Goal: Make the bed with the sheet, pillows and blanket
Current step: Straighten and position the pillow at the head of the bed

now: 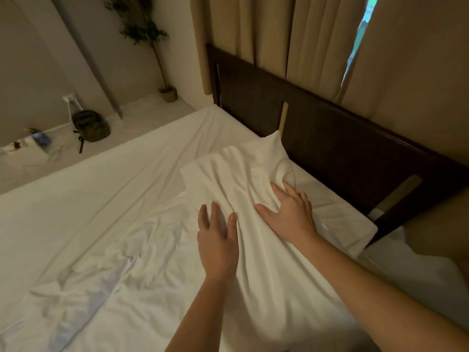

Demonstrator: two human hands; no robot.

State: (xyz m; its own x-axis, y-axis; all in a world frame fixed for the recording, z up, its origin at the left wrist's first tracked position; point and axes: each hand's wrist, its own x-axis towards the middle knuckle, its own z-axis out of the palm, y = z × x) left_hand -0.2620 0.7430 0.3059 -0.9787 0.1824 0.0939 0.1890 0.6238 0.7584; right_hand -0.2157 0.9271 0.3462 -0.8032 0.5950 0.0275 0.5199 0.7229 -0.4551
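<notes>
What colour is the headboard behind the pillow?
The headboard is dark brown, clearest in the head view.

Fig.: L forearm (203, 313) & R forearm (368, 283) bare, extended fwd and converging; left grip (218, 246) palm down, fingers straight, slightly spread, thumb on its inner side; right grip (291, 217) just beside and ahead, palm down, fingers splayed wide, thumb pointing toward left grip, not touching it.

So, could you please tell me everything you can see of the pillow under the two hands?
The pillow is white and plump, in a soft creased cloth case. It lies on the sheet, its far corner poking up by the dark headboard, partly over a flatter second pillow. The left hand and right hand press on it with spread fingers.
</notes>
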